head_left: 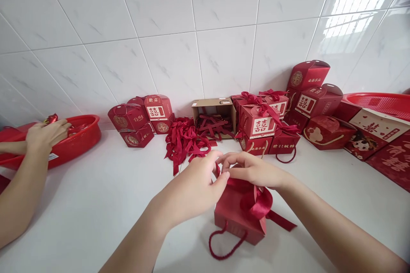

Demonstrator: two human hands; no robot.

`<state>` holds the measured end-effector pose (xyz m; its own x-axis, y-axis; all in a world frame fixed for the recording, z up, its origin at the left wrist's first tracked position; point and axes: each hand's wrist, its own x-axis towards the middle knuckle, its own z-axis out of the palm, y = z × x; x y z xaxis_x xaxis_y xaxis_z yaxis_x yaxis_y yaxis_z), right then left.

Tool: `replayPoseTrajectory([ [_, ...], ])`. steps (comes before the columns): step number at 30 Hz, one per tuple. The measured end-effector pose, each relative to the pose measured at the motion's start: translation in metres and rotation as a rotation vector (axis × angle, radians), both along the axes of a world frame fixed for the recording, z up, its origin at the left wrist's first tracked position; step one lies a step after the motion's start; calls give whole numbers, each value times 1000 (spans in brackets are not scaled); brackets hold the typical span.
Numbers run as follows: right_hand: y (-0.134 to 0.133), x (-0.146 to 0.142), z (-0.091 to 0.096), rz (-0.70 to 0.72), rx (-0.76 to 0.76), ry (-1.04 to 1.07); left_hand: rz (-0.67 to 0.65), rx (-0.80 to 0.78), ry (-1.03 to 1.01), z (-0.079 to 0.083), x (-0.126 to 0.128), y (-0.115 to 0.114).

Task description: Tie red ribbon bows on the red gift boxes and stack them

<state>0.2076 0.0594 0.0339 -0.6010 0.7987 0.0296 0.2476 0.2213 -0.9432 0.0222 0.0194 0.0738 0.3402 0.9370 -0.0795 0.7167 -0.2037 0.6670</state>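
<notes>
On a white desk, a small red gift box stands directly in front of the person, one dark red cord handle drooping toward the viewer. A wide, glossy red ribbon loops at the right end of its top, with a tail reaching out past the side. The left hand and the right hand meet over the far left of the top, fingers bent and each grip narrow; a sliver of ribbon shows between them, but which fingers pinch it, if any, cannot be told. The step in hand looks like working the ribbon at the box top. To do it well, steady the crossing with one fingertip, keep the satin flat rather than twisted, and draw both sides evenly; too hard a pull could crease the card. Behind lie a heap of loose ribbons and several boxes topped with bows. At left, another person's hand is over a red basin.
</notes>
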Motion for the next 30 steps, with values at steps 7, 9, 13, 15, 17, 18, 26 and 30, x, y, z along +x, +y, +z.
replayPoseTrajectory([
  [7,1,4,-2,148,120,-26,-40,-14,76,5,-1,-5],
  [9,-1,3,-1,131,153,-29,-40,19,118,3,-2,-2],
  [13,-7,10,10,-24,236,-21,61,137,216,8,-25,12],
  [15,-13,22,19,-174,294,-23,244,265,277,18,-49,20],
  [17,-23,38,26,-300,324,-50,461,375,381,28,-74,25],
  [18,-30,47,27,-344,327,-79,511,429,445,32,-83,27],
  [26,-73,68,-15,-352,117,-244,4,159,-198,-30,-33,18],
  [30,-74,53,-38,-300,-28,-23,-92,-7,-361,-69,-4,-3],
])
